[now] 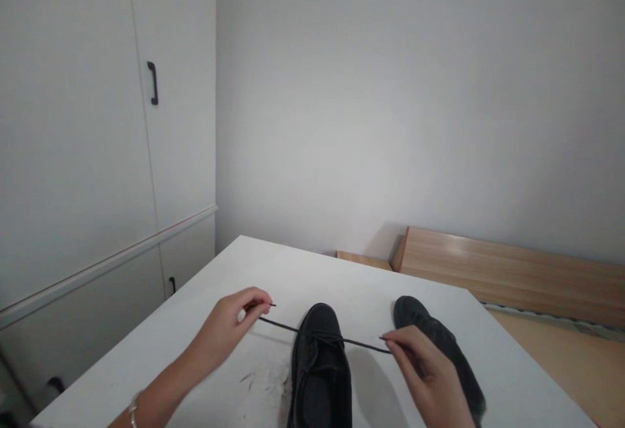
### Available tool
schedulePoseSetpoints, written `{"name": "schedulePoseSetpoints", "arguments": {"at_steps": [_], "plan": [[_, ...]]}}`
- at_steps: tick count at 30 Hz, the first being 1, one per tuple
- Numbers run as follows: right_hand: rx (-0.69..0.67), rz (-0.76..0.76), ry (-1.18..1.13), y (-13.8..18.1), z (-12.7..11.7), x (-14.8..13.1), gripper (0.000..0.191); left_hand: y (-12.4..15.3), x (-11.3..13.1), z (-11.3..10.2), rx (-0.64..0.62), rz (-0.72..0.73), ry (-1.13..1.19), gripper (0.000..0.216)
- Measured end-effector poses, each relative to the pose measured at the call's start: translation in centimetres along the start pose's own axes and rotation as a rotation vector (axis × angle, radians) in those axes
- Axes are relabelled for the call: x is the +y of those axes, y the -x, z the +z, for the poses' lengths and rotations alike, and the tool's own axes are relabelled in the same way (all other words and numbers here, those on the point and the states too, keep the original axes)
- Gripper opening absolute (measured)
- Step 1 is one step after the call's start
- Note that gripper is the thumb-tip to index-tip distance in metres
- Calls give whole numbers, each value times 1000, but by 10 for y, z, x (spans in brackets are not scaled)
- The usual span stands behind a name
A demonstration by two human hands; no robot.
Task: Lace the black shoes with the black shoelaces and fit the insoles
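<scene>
A black shoe point(321, 376) stands on the white table, its toe pointing away from me. Its dark shoelace point(364, 344) stretches out to both sides from the top of the shoe. My left hand point(247, 307) pinches one end of the lace, left of the shoe, with a short tip poking past the fingers. To the right, my right hand point(415, 359) pinches the other end between thumb and forefinger. A second black shoe point(442, 337) lies at the right, partly hidden behind my right hand.
The white table point(273, 262) has scuffed marks left of the near shoe. White cabinets point(180, 154) with black handles stand at the left. Beyond the table's right side is a wooden headboard point(488, 265) along the grey wall, with a tan surface point(551, 356) below it.
</scene>
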State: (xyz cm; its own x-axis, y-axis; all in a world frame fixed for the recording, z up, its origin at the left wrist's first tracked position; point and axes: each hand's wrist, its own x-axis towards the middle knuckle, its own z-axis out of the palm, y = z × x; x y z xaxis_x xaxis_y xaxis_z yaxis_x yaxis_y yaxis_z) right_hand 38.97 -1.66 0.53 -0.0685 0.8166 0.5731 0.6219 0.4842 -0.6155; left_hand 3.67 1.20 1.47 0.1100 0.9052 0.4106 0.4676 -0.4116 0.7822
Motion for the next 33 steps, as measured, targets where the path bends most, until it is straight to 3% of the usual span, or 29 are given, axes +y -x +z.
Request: {"name": "schedulePoseSetpoints", "arguments": {"at_steps": [4, 8, 22, 28, 33], "plan": [[-179, -49, 85, 2, 28, -8, 23, 5, 12, 31, -223, 108, -188, 21], [-266, -63, 107, 6, 44, -4, 24, 11, 12, 56, -317, 133, -235, 18], [-310, -23, -2, 4, 50, 0, 20, 15, 10, 68, -337, 108, -211, 16], [-248, -63, 86, 6, 56, -3, 18, 15, 16, 75, -223, 201, -291, 17], [-278, -28, 48, 6, 55, -9, 23, 15, 24, 75, -288, 94, -261, 18]]}}
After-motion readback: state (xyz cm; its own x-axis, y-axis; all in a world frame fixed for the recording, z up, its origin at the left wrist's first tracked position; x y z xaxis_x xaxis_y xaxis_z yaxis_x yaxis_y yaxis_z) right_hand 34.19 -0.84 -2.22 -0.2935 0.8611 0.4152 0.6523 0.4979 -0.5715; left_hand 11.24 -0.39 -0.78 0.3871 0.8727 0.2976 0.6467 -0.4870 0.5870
